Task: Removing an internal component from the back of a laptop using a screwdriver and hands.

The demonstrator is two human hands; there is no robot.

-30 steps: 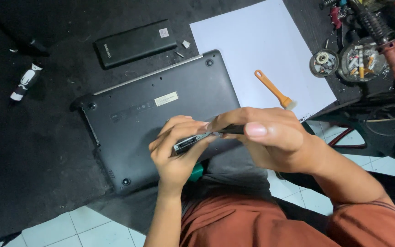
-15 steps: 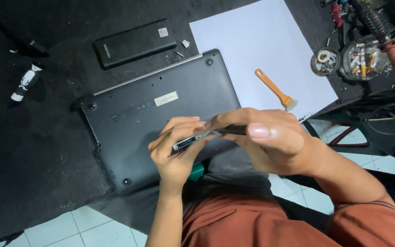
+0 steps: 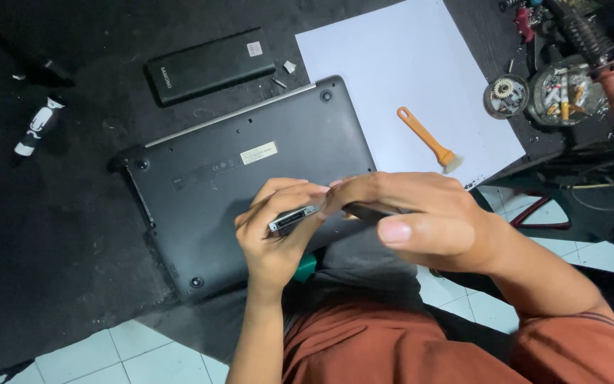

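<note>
A: Your left hand (image 3: pixel 273 238) and your right hand (image 3: pixel 421 217) are both closed on one thin flat drive (image 3: pixel 294 218). You hold it up over the near edge of the black laptop (image 3: pixel 250 181), which lies bottom up on the dark table (image 3: pixel 58 227).

B: What could go wrong?

A: I think the drive could slip. Only your fingertips pinch it. It might then drop on the laptop or on the tiled floor (image 3: pixel 101 355) by your knees.

B: What else is around?

A: A black battery pack (image 3: pixel 211 65) lies behind the laptop. A white sheet of paper (image 3: pixel 399 64) is to the right, with an orange brush (image 3: pixel 428 139) on it. A round dish of small parts (image 3: pixel 563 92) and some tools sit at the far right. Your right hand hides most of the drive, so I cannot see its other end.
</note>
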